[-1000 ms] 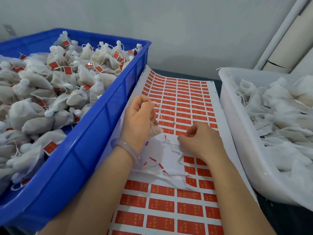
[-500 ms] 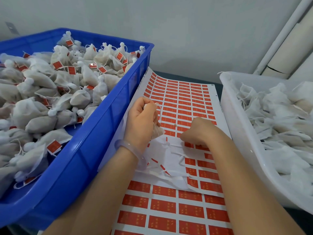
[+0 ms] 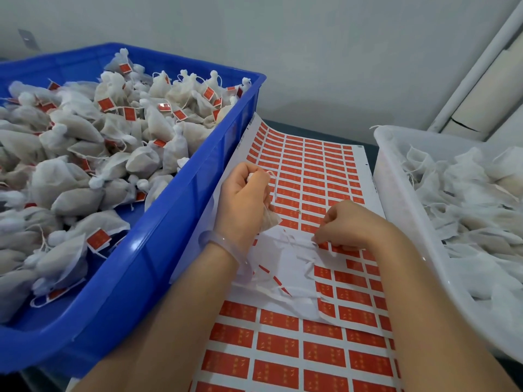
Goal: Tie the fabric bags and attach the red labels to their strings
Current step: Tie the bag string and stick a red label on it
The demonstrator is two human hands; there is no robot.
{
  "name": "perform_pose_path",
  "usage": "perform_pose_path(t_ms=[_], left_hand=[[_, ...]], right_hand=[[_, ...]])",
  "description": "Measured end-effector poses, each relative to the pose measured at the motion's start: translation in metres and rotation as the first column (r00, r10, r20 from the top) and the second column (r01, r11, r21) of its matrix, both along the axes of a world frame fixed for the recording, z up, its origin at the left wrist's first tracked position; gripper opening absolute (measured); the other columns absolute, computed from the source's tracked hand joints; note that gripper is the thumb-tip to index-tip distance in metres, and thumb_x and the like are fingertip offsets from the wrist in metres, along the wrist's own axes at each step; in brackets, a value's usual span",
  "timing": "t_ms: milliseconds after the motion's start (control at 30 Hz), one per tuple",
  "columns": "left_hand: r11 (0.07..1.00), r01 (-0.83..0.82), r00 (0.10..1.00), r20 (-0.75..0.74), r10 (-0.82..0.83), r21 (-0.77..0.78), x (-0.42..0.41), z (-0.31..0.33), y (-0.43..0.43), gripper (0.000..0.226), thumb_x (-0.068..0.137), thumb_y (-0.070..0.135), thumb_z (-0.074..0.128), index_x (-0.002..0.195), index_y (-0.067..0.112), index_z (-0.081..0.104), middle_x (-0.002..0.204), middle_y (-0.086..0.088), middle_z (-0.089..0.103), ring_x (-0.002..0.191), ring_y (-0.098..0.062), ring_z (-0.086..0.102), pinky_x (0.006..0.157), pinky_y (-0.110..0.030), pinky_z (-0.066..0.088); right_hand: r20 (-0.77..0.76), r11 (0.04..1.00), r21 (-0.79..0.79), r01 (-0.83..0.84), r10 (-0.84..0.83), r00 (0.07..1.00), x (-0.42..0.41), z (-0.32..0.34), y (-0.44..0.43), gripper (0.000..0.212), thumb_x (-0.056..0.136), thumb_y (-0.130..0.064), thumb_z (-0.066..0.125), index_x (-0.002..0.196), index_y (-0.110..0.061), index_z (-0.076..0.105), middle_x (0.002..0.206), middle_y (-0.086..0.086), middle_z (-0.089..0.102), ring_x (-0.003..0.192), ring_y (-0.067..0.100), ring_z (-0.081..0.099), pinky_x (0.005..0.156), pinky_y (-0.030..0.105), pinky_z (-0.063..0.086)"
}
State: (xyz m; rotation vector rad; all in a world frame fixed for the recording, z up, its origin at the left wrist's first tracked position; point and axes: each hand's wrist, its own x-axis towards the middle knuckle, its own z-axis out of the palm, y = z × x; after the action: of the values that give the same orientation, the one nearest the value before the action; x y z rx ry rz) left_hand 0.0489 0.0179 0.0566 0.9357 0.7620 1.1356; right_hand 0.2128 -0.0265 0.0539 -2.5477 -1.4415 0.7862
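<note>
My left hand (image 3: 244,203) grips a small white fabric bag (image 3: 270,220), whose lower end sticks out under the fist; a thin white string (image 3: 274,185) hangs from the top of the fist. My right hand (image 3: 349,226) has its fingers curled down onto the sheet of red labels (image 3: 311,176), with the fingertips pinching at a red label (image 3: 322,245) on the edge of the peeled white area. A second label sheet (image 3: 283,363) lies underneath, nearer to me.
A blue crate (image 3: 147,250) on the left holds several tied bags with red labels. A white tub (image 3: 402,210) on the right holds several loose fabric bags. White backing scraps (image 3: 285,273) lie between my hands. A grey wall stands behind.
My right hand has shifted slightly and its fingertips now pinch at a label on the sheet's peeled edge. My left hand keeps the same grip on the bag.
</note>
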Motion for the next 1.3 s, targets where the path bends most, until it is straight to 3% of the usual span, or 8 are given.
perform_pose_path(t_ms=[100, 333, 500, 667, 833, 967, 1100, 1300], left_hand=[[1.0, -0.002, 1.0, 0.004, 0.002, 0.004, 0.0, 0.0, 0.0, 0.022, 0.097, 0.014, 0.047, 0.077, 0.019, 0.055, 0.05, 0.007, 0.055, 0.065, -0.009, 0.068, 0.044, -0.015, 0.046], [1.0, -0.001, 1.0, -0.02, 0.001, 0.014, 0.0, -0.001, 0.0, 0.022, 0.096, 0.015, 0.048, 0.077, 0.02, 0.057, 0.052, 0.014, 0.06, 0.047, -0.001, 0.061, 0.045, -0.014, 0.046], [1.0, 0.0, 1.0, 0.011, 0.001, -0.022, 0.003, -0.002, 0.0, 0.02, 0.096, 0.013, 0.048, 0.079, 0.019, 0.057, 0.064, -0.007, 0.055, 0.083, -0.004, 0.052, 0.043, -0.013, 0.045], [1.0, 0.001, 1.0, 0.001, -0.001, -0.005, 0.002, -0.003, 0.0, 0.022, 0.096, 0.013, 0.049, 0.076, 0.019, 0.057, 0.049, 0.013, 0.057, 0.043, -0.004, 0.06, 0.043, -0.013, 0.044], [0.999, 0.013, 0.999, 0.047, -0.012, -0.032, 0.004, -0.007, 0.004, 0.02, 0.095, 0.015, 0.051, 0.078, 0.02, 0.059, 0.053, 0.006, 0.059, 0.083, -0.007, 0.054, 0.046, -0.016, 0.047], [1.0, 0.02, 1.0, 0.022, -0.02, -0.008, 0.003, -0.01, 0.006, 0.019, 0.094, 0.017, 0.053, 0.078, 0.023, 0.061, 0.06, 0.014, 0.066, 0.052, -0.008, 0.067, 0.049, -0.018, 0.049], [0.999, 0.025, 1.0, -0.018, -0.024, 0.036, 0.003, -0.014, 0.005, 0.016, 0.093, 0.021, 0.053, 0.081, 0.025, 0.062, 0.067, 0.014, 0.068, 0.053, -0.003, 0.064, 0.052, -0.02, 0.051], [0.998, 0.01, 0.999, -0.049, -0.008, 0.058, 0.003, -0.012, 0.005, 0.017, 0.095, 0.019, 0.051, 0.08, 0.022, 0.06, 0.059, 0.016, 0.063, 0.049, -0.001, 0.061, 0.049, -0.016, 0.048]], right_hand=[[0.018, 1.0, 0.007, -0.006, 0.006, 1.0, -0.002, -0.001, 0.0, 0.015, 0.082, -0.032, 0.066, 0.075, -0.027, 0.054, 0.072, -0.007, 0.058, 0.061, 0.01, 0.059, 0.046, 0.016, 0.037], [0.013, 1.0, 0.006, -0.026, 0.026, 1.0, -0.001, -0.001, -0.002, 0.017, 0.085, -0.033, 0.062, 0.072, -0.026, 0.055, 0.066, -0.008, 0.057, 0.055, 0.008, 0.057, 0.046, 0.016, 0.036], [-0.042, 0.999, 0.031, 0.023, -0.022, 0.999, 0.006, -0.001, -0.004, 0.021, 0.086, -0.035, 0.061, 0.07, -0.021, 0.06, 0.054, -0.009, 0.056, 0.04, 0.004, 0.052, 0.043, 0.015, 0.036], [-0.077, 0.997, 0.063, 0.035, -0.03, 0.997, 0.008, -0.003, -0.005, 0.023, 0.088, -0.033, 0.059, 0.069, -0.019, 0.06, 0.052, -0.009, 0.055, 0.042, 0.005, 0.051, 0.046, 0.016, 0.037], [-0.207, 0.986, 0.132, 0.101, -0.073, 0.976, 0.008, -0.003, -0.014, 0.02, 0.09, -0.026, 0.056, 0.077, -0.015, 0.064, 0.073, 0.0, 0.064, 0.062, 0.011, 0.059, 0.062, 0.021, 0.049], [-0.173, 0.962, 0.27, 0.028, 0.02, 0.985, 0.001, -0.012, -0.035, 0.018, 0.079, -0.042, 0.07, 0.083, -0.029, 0.06, 0.081, -0.014, 0.061, 0.072, 0.006, 0.06, 0.058, 0.016, 0.041], [-0.074, 0.937, 0.348, 0.039, -0.014, 0.997, -0.007, -0.021, -0.045, 0.037, 0.067, -0.048, 0.079, 0.09, -0.034, 0.053, 0.083, -0.022, 0.053, 0.069, 0.002, 0.057, 0.054, 0.011, 0.038], [-0.049, 0.885, 0.466, 0.008, 0.017, 0.999, -0.005, -0.028, -0.046, 0.02, 0.078, -0.041, 0.072, 0.09, -0.034, 0.057, 0.085, -0.023, 0.052, 0.073, 0.0, 0.055, 0.062, 0.008, 0.038]])
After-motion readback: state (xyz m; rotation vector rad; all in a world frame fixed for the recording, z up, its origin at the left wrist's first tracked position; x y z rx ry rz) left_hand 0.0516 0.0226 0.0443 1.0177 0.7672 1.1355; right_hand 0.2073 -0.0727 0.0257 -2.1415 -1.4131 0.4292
